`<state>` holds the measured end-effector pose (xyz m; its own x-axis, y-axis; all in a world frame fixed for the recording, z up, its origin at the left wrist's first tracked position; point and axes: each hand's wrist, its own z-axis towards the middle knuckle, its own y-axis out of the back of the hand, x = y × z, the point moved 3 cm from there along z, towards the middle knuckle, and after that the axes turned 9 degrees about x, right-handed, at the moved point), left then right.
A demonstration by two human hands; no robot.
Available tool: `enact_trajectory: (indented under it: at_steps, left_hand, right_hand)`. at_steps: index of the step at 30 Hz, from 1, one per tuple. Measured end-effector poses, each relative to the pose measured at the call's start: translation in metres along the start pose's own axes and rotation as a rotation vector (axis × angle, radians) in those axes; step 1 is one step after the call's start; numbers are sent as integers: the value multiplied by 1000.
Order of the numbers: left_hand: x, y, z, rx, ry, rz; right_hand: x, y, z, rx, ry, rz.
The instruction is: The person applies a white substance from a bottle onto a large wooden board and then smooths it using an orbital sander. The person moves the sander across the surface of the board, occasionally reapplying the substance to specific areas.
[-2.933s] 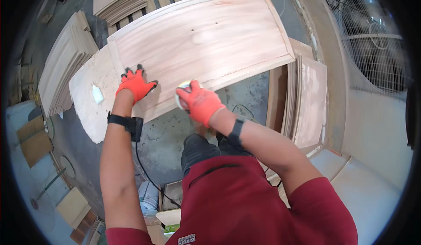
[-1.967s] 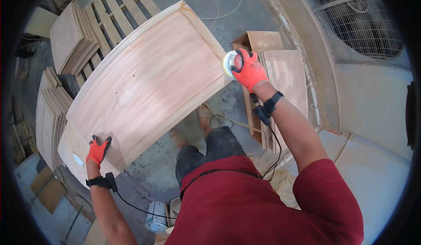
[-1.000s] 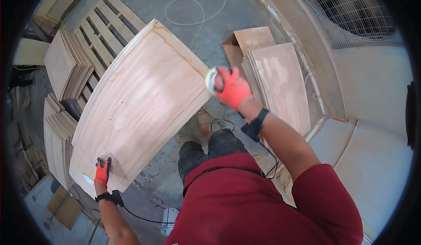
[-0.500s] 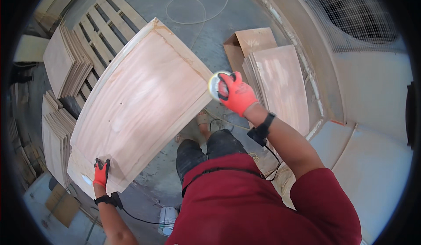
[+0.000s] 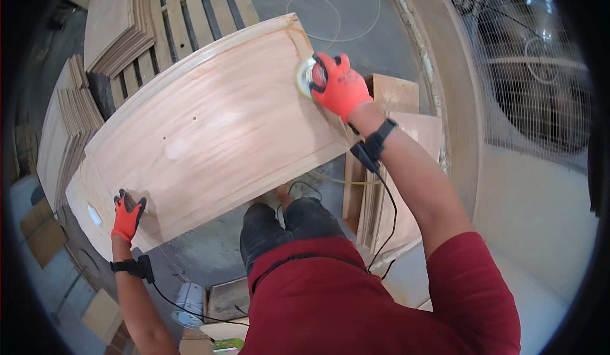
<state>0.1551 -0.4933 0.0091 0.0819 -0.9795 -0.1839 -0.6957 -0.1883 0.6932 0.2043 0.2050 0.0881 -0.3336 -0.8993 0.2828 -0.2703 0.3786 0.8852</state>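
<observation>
A large pale wooden panel [image 5: 241, 101] with a curved far edge and a raised border lies in front of me. My right hand [image 5: 345, 88], in a red and black work glove, is closed over a round sander [image 5: 305, 78]. The sander's disc rests at the panel's right end, between the far and near corners. Toward the left end, my left hand [image 5: 129, 216] lies on the panel with gloved fingers spread, holding nothing. Beside it a small whitish patch [image 5: 94, 216] shows on the wood. Two small dark holes mark the panel's middle.
Stacks of wooden panels [image 5: 117, 27] stand at the far left by a slatted pallet [image 5: 197, 8]. More boards [image 5: 406, 158] lean at the right, below a large fan behind mesh [image 5: 537, 62]. A thin hose [image 5: 337, 34] loops over the floor. A white bucket [image 5: 189, 304] stands near.
The sander in my right hand has moved from the near right corner inward along the panel's right end. My left hand stays on the left end. The whole view has turned and shifted.
</observation>
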Motion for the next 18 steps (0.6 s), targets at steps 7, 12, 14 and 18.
enact_trajectory:
  at_steps: [7, 12, 14, 18]
  left_hand:
    - [-26, 10, -9, 71, 129, -11]
    - [-27, 10, -12, 85, 151, -19]
    - [-45, 13, -18, 65, 169, -9]
    - [-54, 14, -22, 57, 229, 85]
  right_hand:
    - [45, 38, 96, 6, -73, 3]
    - [37, 22, 65, -22, -23, -7]
    - [21, 6, 23, -45, -28, -7]
    - [-6, -33, -64, -33, -39, 33]
